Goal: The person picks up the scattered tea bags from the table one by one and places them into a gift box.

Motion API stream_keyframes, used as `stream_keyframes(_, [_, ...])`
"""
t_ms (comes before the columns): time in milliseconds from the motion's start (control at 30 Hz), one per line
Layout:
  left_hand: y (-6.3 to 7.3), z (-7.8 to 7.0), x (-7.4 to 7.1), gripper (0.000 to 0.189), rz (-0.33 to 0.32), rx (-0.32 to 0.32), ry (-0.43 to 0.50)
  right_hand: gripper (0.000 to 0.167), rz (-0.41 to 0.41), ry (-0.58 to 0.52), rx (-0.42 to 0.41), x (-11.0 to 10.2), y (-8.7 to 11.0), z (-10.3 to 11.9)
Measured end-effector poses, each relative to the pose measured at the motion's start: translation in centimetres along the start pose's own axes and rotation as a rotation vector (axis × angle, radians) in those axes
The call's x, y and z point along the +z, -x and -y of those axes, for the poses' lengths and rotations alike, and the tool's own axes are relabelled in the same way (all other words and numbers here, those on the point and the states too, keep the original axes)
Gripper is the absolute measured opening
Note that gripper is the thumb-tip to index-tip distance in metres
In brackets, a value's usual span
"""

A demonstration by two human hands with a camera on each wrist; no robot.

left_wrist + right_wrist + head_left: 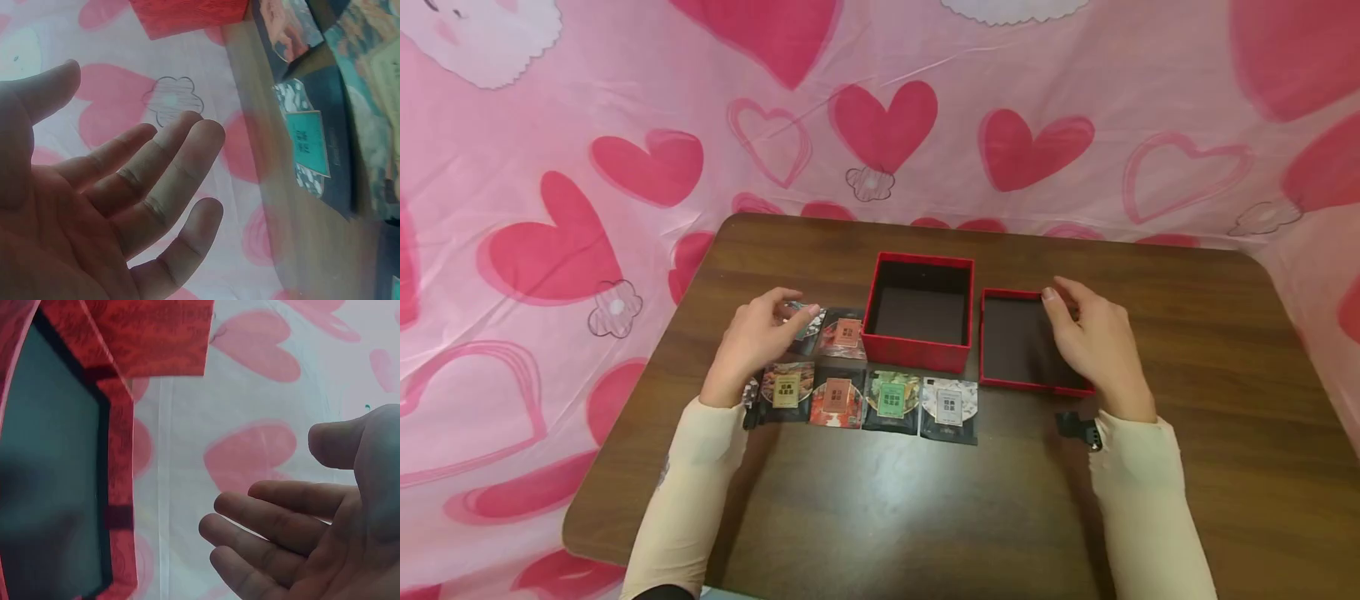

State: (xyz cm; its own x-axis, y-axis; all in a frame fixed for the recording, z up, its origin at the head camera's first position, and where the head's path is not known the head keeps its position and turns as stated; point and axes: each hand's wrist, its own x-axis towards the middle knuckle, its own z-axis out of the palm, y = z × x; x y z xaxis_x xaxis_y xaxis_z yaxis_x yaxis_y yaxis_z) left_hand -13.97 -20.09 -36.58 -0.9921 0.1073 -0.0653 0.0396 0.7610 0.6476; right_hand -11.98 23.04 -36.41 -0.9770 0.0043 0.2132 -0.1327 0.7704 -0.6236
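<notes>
My left hand (762, 333) hovers over the left end of the sachets, its fingers relaxed and holding nothing. Beneath it lies a sachet with a teal label (309, 144), partly covered by the hand in the head view. My right hand (1097, 346) is held above the right side of the red box lid (1037, 387), fingers loosely extended, nothing in them. The lid lies with its dark inside up. Left of it stands the open red box (917, 354), dark inside with nothing in it.
In front of the box lie sachets with gold (786, 392), orange (837, 398), green (891, 402) and white (950, 408) labels. Another orange-labelled sachet (844, 335) touches the box's left side. The wooden table (880, 517) meets a pink heart-patterned cloth (925, 50) behind.
</notes>
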Motion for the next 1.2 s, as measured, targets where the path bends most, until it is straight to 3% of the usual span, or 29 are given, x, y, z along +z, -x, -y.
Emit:
stream_keyframes(233, [0.7, 1.0, -0.1, 0.063, -0.014, -0.021, 0.011, 0.049, 0.032, -0.044, -0.01, 1.4, -1.0, 0.9])
stream_keyframes(733, [3.5, 3.7, -0.5, 0.062, -0.041, -0.097, 0.06, 0.04, 0.236, -0.123, 0.016, 5.3, -2.7, 3.8])
stream_keyframes(967, [3.9, 4.8, 0.0, 0.056, -0.051, -0.127, 0.047, 0.033, 0.2, -0.116, -0.006, 5.3, -2.5, 3.5])
stream_keyframes(1200, [4.1, 6.1, -0.6, 0.052, -0.065, -0.171, 0.004, 0.028, 0.159, -0.096, 0.0, 4.9, -2.3, 3.0])
